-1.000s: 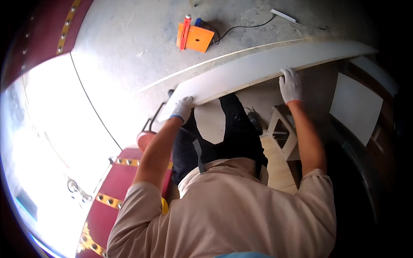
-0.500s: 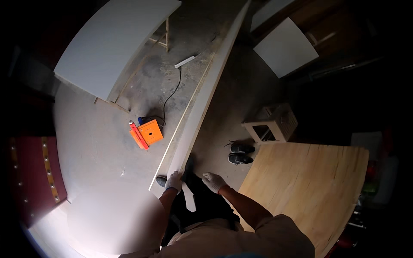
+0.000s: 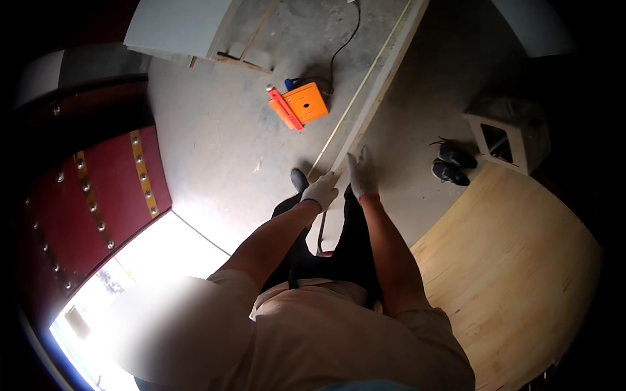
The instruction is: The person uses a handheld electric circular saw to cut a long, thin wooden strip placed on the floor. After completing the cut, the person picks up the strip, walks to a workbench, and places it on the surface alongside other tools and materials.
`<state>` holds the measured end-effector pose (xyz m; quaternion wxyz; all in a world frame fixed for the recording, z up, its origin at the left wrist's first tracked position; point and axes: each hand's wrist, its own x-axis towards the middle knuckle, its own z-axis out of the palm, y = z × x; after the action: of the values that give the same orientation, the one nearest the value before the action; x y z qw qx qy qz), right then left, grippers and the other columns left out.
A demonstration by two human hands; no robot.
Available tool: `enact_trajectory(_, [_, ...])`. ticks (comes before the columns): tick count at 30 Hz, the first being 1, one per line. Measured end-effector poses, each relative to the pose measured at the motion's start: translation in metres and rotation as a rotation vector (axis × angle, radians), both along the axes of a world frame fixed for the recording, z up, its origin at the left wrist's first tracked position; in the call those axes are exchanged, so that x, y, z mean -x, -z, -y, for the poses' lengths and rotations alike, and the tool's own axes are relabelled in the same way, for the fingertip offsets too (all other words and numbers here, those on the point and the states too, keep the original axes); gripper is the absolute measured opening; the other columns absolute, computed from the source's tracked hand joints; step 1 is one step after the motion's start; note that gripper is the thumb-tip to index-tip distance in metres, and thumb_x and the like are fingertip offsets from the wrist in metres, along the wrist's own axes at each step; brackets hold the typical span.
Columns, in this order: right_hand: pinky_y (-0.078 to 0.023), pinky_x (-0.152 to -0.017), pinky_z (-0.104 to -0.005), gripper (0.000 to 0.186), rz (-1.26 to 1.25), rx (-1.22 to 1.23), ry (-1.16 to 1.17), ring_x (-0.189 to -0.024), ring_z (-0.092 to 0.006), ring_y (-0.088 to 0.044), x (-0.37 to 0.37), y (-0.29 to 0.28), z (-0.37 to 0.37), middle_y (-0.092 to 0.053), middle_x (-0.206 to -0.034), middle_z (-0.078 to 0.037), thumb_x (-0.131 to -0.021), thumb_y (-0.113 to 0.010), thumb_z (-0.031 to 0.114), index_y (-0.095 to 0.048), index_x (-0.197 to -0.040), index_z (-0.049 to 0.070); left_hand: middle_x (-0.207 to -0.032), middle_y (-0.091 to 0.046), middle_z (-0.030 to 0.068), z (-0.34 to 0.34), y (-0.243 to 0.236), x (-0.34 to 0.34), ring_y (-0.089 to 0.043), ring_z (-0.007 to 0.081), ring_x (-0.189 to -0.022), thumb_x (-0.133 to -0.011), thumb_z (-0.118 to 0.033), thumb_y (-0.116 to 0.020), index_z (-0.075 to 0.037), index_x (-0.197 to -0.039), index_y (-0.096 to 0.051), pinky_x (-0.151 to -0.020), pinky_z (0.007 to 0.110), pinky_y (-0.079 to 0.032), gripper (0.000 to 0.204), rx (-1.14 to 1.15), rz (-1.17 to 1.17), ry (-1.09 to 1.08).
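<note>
A long, narrow board (image 3: pixel 383 79) with a pale face slants away from in front of my legs toward the upper right. My left hand (image 3: pixel 321 190), in a whitish knit glove, is closed on its near end. Beside the board's right edge, my gloved right hand (image 3: pixel 362 174) has its fingers stretched out and seems to touch the edge. A thin pale strip (image 3: pixel 360 91) runs along the board's left side. Left of it on the floor lies an orange plate-like tool (image 3: pixel 308 104) with a black cord, and a red bar-shaped tool (image 3: pixel 285 108) rests along its edge.
A wooden panel (image 3: pixel 508 247) fills the lower right. Black shoes (image 3: pixel 451 171) stand near a beige box-like stool (image 3: pixel 512 140). At the upper left is a white panel (image 3: pixel 176 29) on a wooden frame. A dark red studded door (image 3: pixel 111 189) borders a bright opening.
My right hand has moved from beside my leg to the board's right edge, its fingers now straightened. My left hand stays at the near end. The view has shifted, placing floor objects higher.
</note>
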<state>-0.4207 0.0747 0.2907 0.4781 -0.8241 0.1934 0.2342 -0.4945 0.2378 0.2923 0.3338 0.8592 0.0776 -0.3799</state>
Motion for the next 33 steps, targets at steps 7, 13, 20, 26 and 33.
enact_trajectory(7, [-0.045,-0.116,-0.0466,0.057,0.082,0.333,0.166,-0.137,-0.0442,-0.054,-0.013,0.018,-0.051,-0.053,-0.149,-0.033,-0.102,-0.056,0.027,-0.049,-0.147,-0.008,-0.14,-0.059,0.0291,0.011,-0.043,-0.04,-0.062,0.0481,-0.123,-0.1,-0.039,-0.059,-0.006,-0.153,-0.04,-0.103,0.054,-0.051,0.065,0.079,-0.384,0.069])
enact_trajectory(13, [-0.05,-0.109,-0.0511,0.061,-0.086,0.428,0.392,-0.125,-0.052,-0.06,-0.025,0.007,-0.057,-0.054,-0.143,-0.039,-0.109,-0.047,0.039,-0.048,-0.144,-0.011,-0.15,-0.057,0.0248,-0.091,0.036,-0.099,-0.059,0.039,-0.135,-0.103,-0.056,-0.061,-0.006,-0.149,-0.055,-0.114,0.046,-0.046,0.068,0.467,-0.26,0.166])
enact_trajectory(20, [-0.053,-0.103,-0.0508,0.06,-0.127,0.398,0.518,-0.124,-0.0462,-0.065,-0.043,-0.006,-0.088,-0.06,-0.139,-0.034,-0.105,-0.05,0.033,-0.046,-0.15,-0.007,-0.135,-0.066,0.0288,-0.27,0.256,-0.282,-0.065,0.0401,-0.126,-0.099,-0.039,-0.066,0.004,-0.134,-0.066,-0.106,0.044,-0.051,0.055,-0.052,0.392,-0.23])
enact_trajectory(26, [-0.054,-0.097,-0.0515,0.052,-0.172,0.482,0.541,-0.113,-0.0458,-0.065,-0.042,0.0,-0.09,-0.064,-0.122,-0.029,-0.105,-0.052,0.033,-0.052,-0.136,-0.009,-0.124,-0.072,0.0257,-0.303,0.453,-0.381,-0.067,0.042,-0.12,-0.099,-0.053,-0.056,-0.003,-0.123,-0.073,-0.102,0.047,-0.052,0.058,-0.373,0.072,0.401])
enact_trajectory(33, [-0.054,-0.089,-0.042,0.043,-0.24,0.546,0.676,-0.098,-0.0283,-0.063,-0.044,0.006,-0.076,-0.067,-0.112,-0.019,-0.103,-0.062,0.027,-0.059,-0.125,-0.01,-0.105,-0.078,0.0183,-0.313,0.578,-0.397,-0.074,0.0298,-0.096,-0.089,-0.037,-0.081,-0.005,-0.126,-0.069,-0.076,0.056,-0.062,0.051,-0.286,-0.866,-0.142])
